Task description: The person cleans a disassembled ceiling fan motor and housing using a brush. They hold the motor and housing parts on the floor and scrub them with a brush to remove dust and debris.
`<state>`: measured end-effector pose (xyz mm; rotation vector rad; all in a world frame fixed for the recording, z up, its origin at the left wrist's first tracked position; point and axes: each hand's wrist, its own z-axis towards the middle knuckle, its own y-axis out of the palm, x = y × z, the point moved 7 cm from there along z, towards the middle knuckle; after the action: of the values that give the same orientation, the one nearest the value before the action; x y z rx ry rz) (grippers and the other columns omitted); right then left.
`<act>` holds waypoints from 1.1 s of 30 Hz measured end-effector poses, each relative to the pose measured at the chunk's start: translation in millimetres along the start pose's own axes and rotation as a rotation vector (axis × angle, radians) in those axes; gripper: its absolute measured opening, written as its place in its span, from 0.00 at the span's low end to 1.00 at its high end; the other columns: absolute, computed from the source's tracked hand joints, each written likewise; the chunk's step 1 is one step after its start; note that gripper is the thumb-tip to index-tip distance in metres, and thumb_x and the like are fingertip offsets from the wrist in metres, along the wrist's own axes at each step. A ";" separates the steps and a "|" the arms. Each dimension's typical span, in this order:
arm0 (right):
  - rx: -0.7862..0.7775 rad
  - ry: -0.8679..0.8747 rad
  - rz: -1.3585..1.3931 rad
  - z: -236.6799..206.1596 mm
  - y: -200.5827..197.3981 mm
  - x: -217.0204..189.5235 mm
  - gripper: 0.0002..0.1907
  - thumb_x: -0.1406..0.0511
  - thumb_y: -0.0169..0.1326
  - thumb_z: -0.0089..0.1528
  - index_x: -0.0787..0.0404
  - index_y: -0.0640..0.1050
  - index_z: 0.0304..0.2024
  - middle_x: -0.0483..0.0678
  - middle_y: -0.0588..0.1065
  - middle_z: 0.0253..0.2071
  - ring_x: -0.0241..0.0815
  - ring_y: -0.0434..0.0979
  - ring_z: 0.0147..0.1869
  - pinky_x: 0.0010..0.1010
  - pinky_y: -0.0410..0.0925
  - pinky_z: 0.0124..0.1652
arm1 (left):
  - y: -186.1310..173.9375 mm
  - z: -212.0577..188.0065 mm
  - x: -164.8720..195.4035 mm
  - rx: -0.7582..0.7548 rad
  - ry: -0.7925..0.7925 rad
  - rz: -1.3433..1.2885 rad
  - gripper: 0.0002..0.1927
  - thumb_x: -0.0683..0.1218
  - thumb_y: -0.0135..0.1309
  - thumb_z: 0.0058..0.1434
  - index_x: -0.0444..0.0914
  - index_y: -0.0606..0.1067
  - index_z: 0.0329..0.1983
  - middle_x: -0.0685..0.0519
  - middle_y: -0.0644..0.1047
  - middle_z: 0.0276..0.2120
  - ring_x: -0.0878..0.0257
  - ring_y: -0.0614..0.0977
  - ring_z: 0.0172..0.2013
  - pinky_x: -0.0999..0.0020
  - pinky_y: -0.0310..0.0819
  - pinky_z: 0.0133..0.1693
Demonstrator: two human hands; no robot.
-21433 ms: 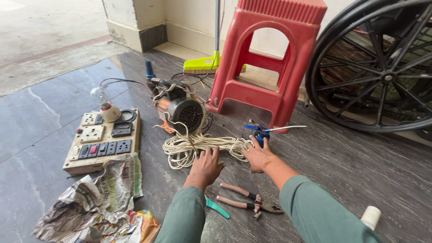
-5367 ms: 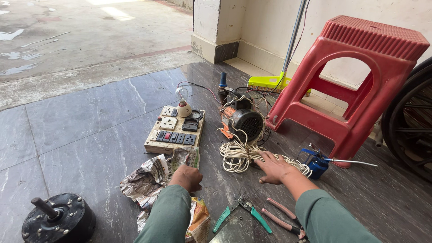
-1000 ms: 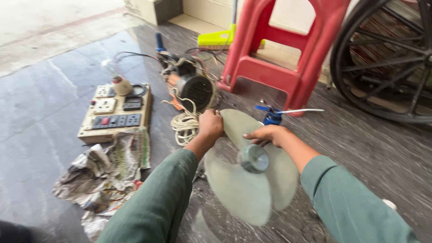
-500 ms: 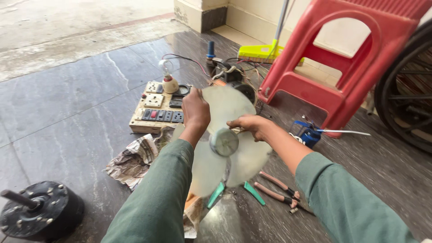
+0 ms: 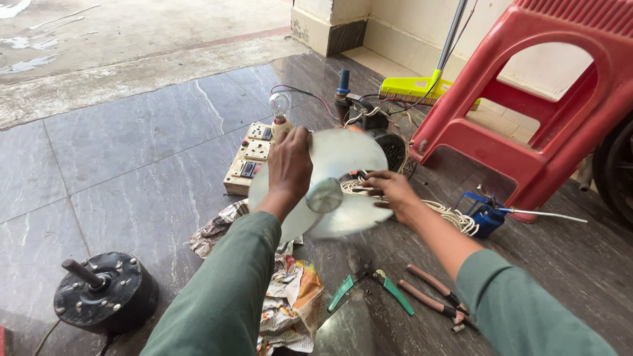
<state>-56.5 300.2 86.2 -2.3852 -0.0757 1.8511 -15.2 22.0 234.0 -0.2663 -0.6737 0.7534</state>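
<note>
Two hands grip a pale translucent plastic fan blade (image 5: 343,171): left hand (image 5: 289,165) and right hand (image 5: 390,191) on opposite edges, its metal hub (image 5: 324,195) facing the camera.

The fan blade (image 5: 343,168) is pale, translucent white with a silver-grey hub in the middle. Both sleeves (image 5: 224,290) are dull green. The floor (image 5: 119,165) is dark grey stone with thin white veins, and beyond it the ground is light grey concrete. Left of the fan blade, the motor (image 5: 105,296) is black. Behind the fan blade, the switch board (image 5: 254,155) is beige with dark switches. The stool (image 5: 547,99) to the right is red. Near it, the oil can (image 5: 484,214) is blue. Below the fan blade, one pair of pliers (image 5: 369,287) has green handles, the other pliers (image 5: 432,300) have pinkish-red handles. The crumpled newspaper (image 5: 283,296) is grey with orange print. The rope coil (image 5: 455,216) is off-white.
</note>
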 end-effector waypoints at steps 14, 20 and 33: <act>-0.068 -0.332 -0.877 -9.4 -21.5 24.5 0.26 0.59 0.60 0.58 0.60 0.75 0.57 0.53 0.77 0.55 0.48 0.79 0.56 0.41 0.70 0.55 | -5.8 -7.1 -42.7 0.050 -0.206 0.013 0.07 0.42 0.44 0.70 0.35 0.72 0.39 0.45 0.80 0.40 0.44 0.77 0.45 0.49 0.69 0.46; 0.010 -0.322 -1.073 -17.4 -0.1 12.0 0.18 0.65 0.54 0.60 0.59 0.80 0.53 0.58 0.80 0.51 0.56 0.80 0.57 0.43 0.71 0.56 | -8.7 -12.5 -58.5 0.040 -0.322 -0.028 0.06 0.41 0.44 0.69 0.36 0.72 0.42 0.42 0.80 0.41 0.40 0.79 0.43 0.46 0.70 0.42; 0.108 -0.138 -1.006 14.3 -2.4 59.0 0.20 0.62 0.67 0.56 0.65 0.82 0.49 0.60 0.82 0.46 0.53 0.84 0.52 0.39 0.73 0.54 | -30.1 -27.4 -114.8 0.186 -0.389 -0.022 0.10 0.44 0.44 0.72 0.36 0.75 0.43 0.39 0.80 0.38 0.37 0.80 0.39 0.45 0.70 0.40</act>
<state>-55.5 310.2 26.3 -1.6098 -0.9513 1.4206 -42.4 -80.0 173.3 0.0615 -0.9651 0.8500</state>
